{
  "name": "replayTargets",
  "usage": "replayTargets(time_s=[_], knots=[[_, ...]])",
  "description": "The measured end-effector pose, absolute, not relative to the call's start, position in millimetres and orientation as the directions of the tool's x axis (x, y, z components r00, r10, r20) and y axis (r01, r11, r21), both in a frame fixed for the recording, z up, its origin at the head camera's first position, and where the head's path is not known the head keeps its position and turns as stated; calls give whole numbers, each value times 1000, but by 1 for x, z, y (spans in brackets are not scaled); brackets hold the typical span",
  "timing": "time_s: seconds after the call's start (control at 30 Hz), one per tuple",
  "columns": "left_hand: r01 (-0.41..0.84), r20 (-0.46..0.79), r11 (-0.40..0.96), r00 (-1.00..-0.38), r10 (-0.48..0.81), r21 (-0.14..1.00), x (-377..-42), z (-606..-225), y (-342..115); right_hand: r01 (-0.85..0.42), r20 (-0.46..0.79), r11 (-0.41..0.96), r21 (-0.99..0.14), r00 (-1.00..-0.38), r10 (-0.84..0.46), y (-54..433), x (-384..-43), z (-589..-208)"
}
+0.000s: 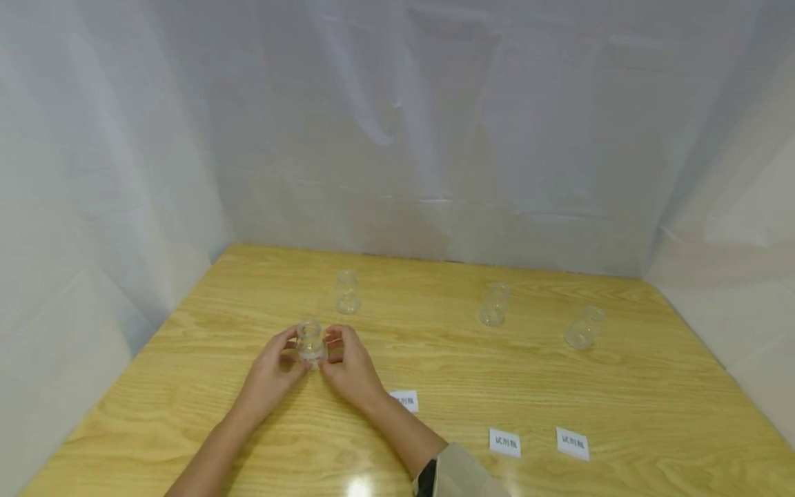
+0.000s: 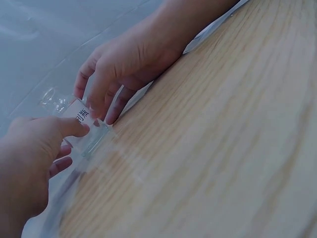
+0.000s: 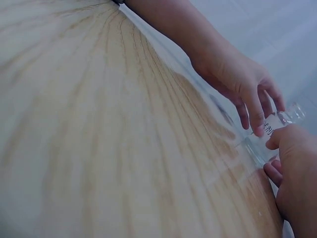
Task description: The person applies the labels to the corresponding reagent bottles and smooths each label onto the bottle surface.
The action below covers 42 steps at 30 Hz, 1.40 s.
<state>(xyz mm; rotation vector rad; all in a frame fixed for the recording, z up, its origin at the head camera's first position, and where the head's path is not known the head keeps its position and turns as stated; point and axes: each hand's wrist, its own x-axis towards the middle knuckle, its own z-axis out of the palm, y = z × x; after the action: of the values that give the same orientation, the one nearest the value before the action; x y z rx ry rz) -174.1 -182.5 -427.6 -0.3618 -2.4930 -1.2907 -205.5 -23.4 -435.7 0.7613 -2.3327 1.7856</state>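
Both hands are at a small clear glass reagent bottle point(image 1: 309, 333) that stands upright on the left part of the table. My left hand point(image 1: 271, 378) grips it from the left, thumb at the front. From the right, my right hand point(image 1: 355, 373) holds it with curled fingers and its thumb low on the front. A white label point(image 2: 77, 110) with printed characters lies on the bottle's front in the left wrist view, partly covered by the thumbs. The same label point(image 3: 270, 124) shows between the hands in the right wrist view.
Further back stand three more clear glass bottles, one left of centre point(image 1: 348, 293), one right of centre point(image 1: 494, 305) and one farther right point(image 1: 584, 328). Three printed white labels point(image 1: 405, 400) point(image 1: 504, 442) point(image 1: 572, 443) lie near the front. White sheeting point(image 1: 435, 138) encloses the wooden table point(image 1: 435, 352).
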Motion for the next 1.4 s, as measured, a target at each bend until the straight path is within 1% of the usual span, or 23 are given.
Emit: replayTargets(time_s=[0.13, 0.2, 0.23, 0.3, 0.37, 0.43, 0.47, 0.5, 0.53, 0.57, 0.63, 0.7, 0.77, 0.8, 0.87, 0.97, 1.07, 1.23, 1.4], knots=[[354, 380, 540, -923, 67, 764, -175, -427, -183, -408, 342, 186, -894, -888, -306, -23, -205, -434], [389, 431, 520, -901, 43, 761, -174, -425, -181, -381, 322, 179, -907, -902, -286, -22, -204, -432], [426, 480, 503, -877, 25, 752, -174, -424, -179, -367, 314, 169, -915, -909, -274, -21, -204, -431], [529, 606, 468, -795, -19, 708, -169, -413, -170, -361, 321, 140, -922, -915, -246, -18, -204, -427], [640, 735, 442, -674, -70, 629, -162, -399, -155, -362, 332, 114, -925, -917, -223, -14, -206, -421], [718, 816, 415, -564, -123, 559, -156, -384, -137, -376, 353, 92, -922, -914, -200, -8, -208, -413], [736, 834, 406, -533, -146, 541, -154, -378, -127, -381, 361, 81, -921, -913, -189, -4, -208, -406], [746, 838, 390, -519, -166, 540, -154, -376, -118, -380, 363, 73, -922, -914, -179, 1, -209, -398], [747, 834, 376, -520, -184, 548, -156, -376, -109, -388, 373, 64, -919, -912, -169, 6, -209, -390], [734, 815, 358, -545, -196, 577, -158, -377, -101, -398, 386, 58, -915, -909, -158, 11, -210, -381], [672, 738, 307, -635, -229, 674, -165, -381, -84, -407, 394, 62, -911, -906, -154, 21, -213, -365], [569, 623, 255, -738, -259, 781, -174, -385, -70, -422, 408, 80, -903, -901, -151, 29, -220, -354], [453, 500, 214, -811, -305, 865, -183, -388, -58, -438, 419, 116, -892, -895, -155, 36, -231, -351], [390, 436, 199, -836, -333, 899, -187, -389, -53, -432, 411, 124, -893, -897, -163, 39, -239, -354], [280, 330, 181, -859, -391, 943, -194, -392, -46, -415, 390, 129, -901, -903, -182, 44, -255, -363], [161, 228, 179, -853, -469, 971, -205, -396, -40, -371, 337, 129, -920, -913, -229, 47, -278, -380], [108, 193, 188, -832, -520, 976, -214, -400, -38, -323, 273, 149, -935, -920, -282, 48, -291, -393], [97, 191, 188, -786, -587, 977, -230, -407, -36, -270, 202, 164, -949, -917, -343, 47, -301, -402], [107, 195, 171, -724, -662, 979, -243, -411, -32, -187, 137, 107, -976, -921, -364, 44, -305, -401]])
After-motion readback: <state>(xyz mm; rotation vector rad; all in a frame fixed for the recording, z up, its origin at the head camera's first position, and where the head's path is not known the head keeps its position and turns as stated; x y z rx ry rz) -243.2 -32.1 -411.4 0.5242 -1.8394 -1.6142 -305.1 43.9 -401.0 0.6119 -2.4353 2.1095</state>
